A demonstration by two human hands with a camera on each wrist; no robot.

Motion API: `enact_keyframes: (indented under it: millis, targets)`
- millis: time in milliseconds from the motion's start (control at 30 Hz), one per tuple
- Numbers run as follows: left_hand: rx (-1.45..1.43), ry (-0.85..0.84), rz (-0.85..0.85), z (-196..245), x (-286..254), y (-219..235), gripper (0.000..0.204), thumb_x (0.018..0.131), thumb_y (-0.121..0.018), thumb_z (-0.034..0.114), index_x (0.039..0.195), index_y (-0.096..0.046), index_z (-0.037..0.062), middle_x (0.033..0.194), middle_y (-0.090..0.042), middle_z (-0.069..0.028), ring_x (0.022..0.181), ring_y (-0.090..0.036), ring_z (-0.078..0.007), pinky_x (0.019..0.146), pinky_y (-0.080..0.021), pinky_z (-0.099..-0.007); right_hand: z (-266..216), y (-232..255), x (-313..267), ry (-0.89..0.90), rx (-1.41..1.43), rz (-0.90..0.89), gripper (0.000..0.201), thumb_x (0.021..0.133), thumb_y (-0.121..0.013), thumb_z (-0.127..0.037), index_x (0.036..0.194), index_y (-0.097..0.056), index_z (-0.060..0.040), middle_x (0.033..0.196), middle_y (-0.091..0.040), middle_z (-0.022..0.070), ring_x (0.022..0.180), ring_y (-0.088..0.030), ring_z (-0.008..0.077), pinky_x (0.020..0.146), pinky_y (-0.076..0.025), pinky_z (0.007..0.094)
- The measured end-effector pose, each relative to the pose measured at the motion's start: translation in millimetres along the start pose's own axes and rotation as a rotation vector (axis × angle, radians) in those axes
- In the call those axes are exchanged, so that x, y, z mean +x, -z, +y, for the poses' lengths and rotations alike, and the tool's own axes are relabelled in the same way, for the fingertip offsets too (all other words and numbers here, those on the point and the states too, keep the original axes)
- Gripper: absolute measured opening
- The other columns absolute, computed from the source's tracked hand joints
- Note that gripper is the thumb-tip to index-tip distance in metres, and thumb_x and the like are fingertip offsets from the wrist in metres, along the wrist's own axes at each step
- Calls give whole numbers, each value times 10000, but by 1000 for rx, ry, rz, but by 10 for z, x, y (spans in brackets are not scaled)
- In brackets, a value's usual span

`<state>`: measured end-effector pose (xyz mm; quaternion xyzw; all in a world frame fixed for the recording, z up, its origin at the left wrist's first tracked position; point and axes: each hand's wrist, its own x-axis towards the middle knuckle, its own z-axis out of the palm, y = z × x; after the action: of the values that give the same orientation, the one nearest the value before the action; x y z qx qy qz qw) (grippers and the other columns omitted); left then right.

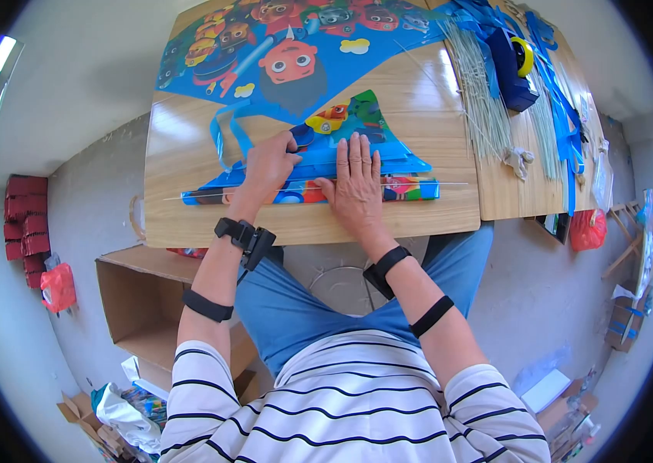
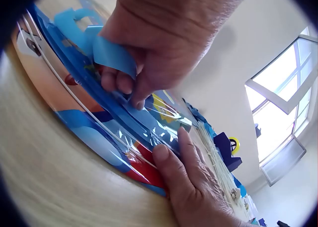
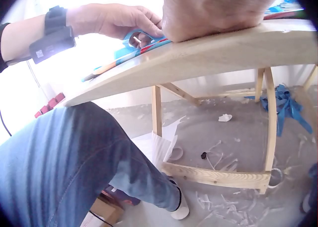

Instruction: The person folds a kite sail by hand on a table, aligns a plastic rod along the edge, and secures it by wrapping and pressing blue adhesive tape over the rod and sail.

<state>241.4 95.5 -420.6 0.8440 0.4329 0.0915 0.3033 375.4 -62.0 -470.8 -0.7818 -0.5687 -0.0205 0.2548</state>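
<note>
My left hand has its fingers curled round a light-blue ribbon, whose loop stands up at the hand's left in the head view. Its fingertips press down on a printed plastic sheet folded into a narrow blue and multicolored strip along the table's near edge. Beside it my right hand lies flat on the same sheet, fingers straight and pointing away from me. A thin white rod runs lengthwise along the strip and sticks out past both ends. A colorful sheet corner shows beyond the fingertips.
A large blue sheet with cartoon figures covers the table's far part. To the right are bundles of thin pale rods, blue strips and a dark-blue tape dispenser with a yellow roll. An open cardboard box stands below left.
</note>
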Motion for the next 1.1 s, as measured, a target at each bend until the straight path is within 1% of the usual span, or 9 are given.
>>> enact_keyframes:
  millis: [167,267,433,667,767,867,967,1100]
  targets:
    - [5,46,-38,74,-16,43,237,794,-836,160,926,-670,55,910,-741,-167,893,-712,-393,767,-526,-478,6,-3,1,1,-9,4,899,968,-652,-521,1590,-351,55,1681,-292,268,1592,-229,407,1281,-176,568]
    - [118,-18,-1,1,1,-14,256,780,-858,180,945,-692,77,878,-735,-136,845,-712,-332,726,-523,-447,-10,-11,-1,0,-20,-3,866,971,-651,-517,1589,-379,26,1680,-302,260,1591,-236,402,1280,-178,571]
    - [138,-28,30,-56,21,-68,248,757,-868,180,888,-688,71,896,-726,-141,878,-702,-359,736,-521,-465,-1,-12,-10,9,-21,-4,808,982,-643,-504,1597,-410,-35,1682,-309,248,1588,-243,400,1278,-179,578]
    - [241,-54,76,15,14,-86,209,762,-859,157,818,-682,62,900,-710,-144,876,-685,-385,726,-503,-486,-1,-5,-7,17,-28,-9,798,992,-626,-506,1597,-411,-31,1679,-314,253,1589,-242,400,1278,-174,578]
    - [271,-159,129,-9,8,-86,203,764,-857,155,822,-682,70,871,-716,-134,861,-692,-366,711,-494,-470,4,-9,-7,20,-27,-10,798,992,-624,-511,1592,-416,-29,1673,-322,259,1588,-245,401,1278,-176,579]
    - [132,-24,-37,13,41,-18,192,765,-849,152,824,-682,77,828,-720,-113,837,-699,-333,704,-485,-452,23,-27,-8,22,-27,-2,799,989,-626,-516,1587,-422,-27,1668,-326,262,1585,-251,402,1277,-178,580]
    - [120,-47,-25,35,26,-15,171,774,-831,155,845,-695,81,818,-730,-96,834,-709,-306,720,-492,-443,16,-19,-3,14,-9,4,786,990,-631,-506,1583,-430,-32,1666,-333,259,1579,-263,402,1274,-185,580]
    - [149,-71,-89,-46,88,-60,146,787,-807,156,874,-714,85,852,-744,-91,854,-717,-298,738,-502,-433,-14,16,-3,8,28,8,747,1001,-632,-480,1585,-441,-55,1663,-345,247,1572,-278,401,1271,-195,577]
